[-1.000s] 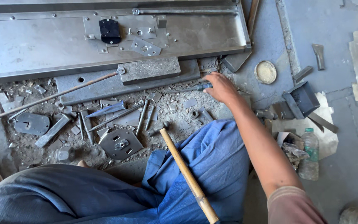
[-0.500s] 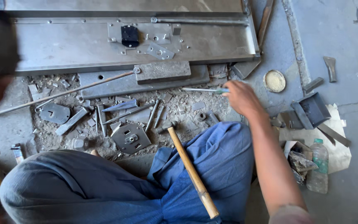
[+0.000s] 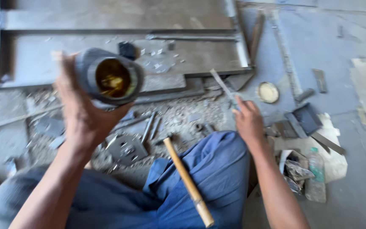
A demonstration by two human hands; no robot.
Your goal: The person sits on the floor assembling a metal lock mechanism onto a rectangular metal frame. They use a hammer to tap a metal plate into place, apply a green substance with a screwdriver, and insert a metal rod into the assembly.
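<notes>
Your left hand (image 3: 81, 112) wraps around an open can (image 3: 106, 77); your right hand (image 3: 247, 121) pinches a thin stick (image 3: 222, 84) above its fingers.

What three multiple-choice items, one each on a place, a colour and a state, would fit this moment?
1. Where does the wooden handle lie?
A. across the blue-clad knee
B. on the metal frame
C. in the left hand

2. What colour is the cap of the plastic bottle?
A. red
B. green
C. white

3. How does the left hand stand with the dark can?
A. apart from it
B. gripping it, lifted, open mouth toward the camera
C. pressing it flat on the floor

Answers: 1 A, the handle rests slantwise on the blue trousers. 2 B, the cap shows green. 3 B, the fingers wrap the can and its amber inside shows. The right hand holds a thin rod.
</notes>
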